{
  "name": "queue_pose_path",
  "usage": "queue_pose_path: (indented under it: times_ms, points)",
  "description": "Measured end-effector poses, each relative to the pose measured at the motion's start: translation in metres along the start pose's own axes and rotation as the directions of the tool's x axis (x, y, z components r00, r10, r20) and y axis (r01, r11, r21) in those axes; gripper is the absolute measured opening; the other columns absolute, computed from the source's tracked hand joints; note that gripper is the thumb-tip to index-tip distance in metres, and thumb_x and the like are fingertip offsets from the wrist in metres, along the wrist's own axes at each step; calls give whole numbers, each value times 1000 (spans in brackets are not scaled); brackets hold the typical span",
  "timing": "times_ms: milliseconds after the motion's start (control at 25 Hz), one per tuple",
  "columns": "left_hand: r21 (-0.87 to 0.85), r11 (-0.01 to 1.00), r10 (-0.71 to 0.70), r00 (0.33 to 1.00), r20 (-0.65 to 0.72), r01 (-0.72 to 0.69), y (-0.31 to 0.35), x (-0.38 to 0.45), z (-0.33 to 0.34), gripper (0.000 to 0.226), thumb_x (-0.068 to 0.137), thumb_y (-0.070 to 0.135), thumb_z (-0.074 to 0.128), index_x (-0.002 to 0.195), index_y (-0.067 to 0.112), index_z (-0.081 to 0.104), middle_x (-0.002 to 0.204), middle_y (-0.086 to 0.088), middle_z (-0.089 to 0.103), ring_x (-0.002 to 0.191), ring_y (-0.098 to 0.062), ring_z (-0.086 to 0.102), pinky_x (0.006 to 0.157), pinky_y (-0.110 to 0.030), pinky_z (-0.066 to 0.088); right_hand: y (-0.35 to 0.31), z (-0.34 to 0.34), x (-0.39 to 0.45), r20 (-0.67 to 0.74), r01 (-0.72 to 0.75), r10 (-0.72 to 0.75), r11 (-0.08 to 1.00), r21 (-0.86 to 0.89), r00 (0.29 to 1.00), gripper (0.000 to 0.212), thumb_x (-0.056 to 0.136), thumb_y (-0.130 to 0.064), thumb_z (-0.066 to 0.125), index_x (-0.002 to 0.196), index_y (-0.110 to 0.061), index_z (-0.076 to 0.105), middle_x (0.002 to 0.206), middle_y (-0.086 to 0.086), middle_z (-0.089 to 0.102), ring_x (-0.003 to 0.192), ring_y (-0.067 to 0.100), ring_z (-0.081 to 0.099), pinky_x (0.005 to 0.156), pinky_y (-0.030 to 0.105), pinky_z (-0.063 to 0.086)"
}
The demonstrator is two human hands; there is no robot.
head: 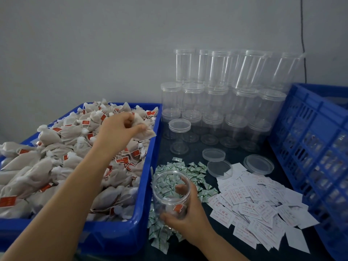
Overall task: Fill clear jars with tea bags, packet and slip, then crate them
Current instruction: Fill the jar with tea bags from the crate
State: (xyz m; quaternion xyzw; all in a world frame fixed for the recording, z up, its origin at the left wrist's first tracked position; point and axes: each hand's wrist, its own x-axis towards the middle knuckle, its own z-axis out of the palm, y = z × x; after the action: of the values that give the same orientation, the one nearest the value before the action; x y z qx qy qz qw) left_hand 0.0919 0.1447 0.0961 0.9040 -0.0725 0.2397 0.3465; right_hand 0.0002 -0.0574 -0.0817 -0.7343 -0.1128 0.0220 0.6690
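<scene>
Left hand (pixel 123 122) pinching a tea bag (pixel 145 131) over the bin (pixel 148 185); right hand (pixel 185 219) gripping the open jar (pixel 170 193) on the worktop, seemingly one bag inside. Best lifted clear of tangled strings, dropped straight in.

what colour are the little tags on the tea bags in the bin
Red with pale print, on strings from the beige tea bags; the head view shows them clearly.
</scene>
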Motion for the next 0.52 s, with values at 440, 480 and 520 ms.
queue_pose_path:
  times_ms: [440, 480, 520]
  points:
    - [-192, 981, 45, 905, 424, 41, 52, -59, 3, 24, 73, 40, 69, 85, 21, 62, 80, 3, 71, 75, -9, 68, 73, -30, 58, -1, -1, -1, -7, 33, -33, 997, -74, 999, 101, 52, -53, 90, 128, -71, 26, 133, -17, 45, 119, 8, 58, 94, 35, 56]
    - [-203, 978, 43, 896, 443, 54, 51, -63, 7, 21, 74, 37, 71, 85, 21, 62, 81, 3, 71, 76, -10, 68, 75, -34, 58, -1, -1, -1, -10, 32, -33, 997, -74, 999, 101, 53, -51, 90, 128, -70, 26, 132, -18, 45, 118, 8, 58, 94, 36, 57]
    - [-206, 977, 40, 887, 459, 63, 49, -66, 11, 18, 76, 33, 72, 85, 21, 62, 81, 4, 72, 77, -10, 69, 77, -36, 58, -1, -1, -1, -14, 30, -31, 997, -78, 999, 100, 54, -51, 90, 129, -69, 26, 129, -22, 45, 116, 6, 58, 93, 37, 57]
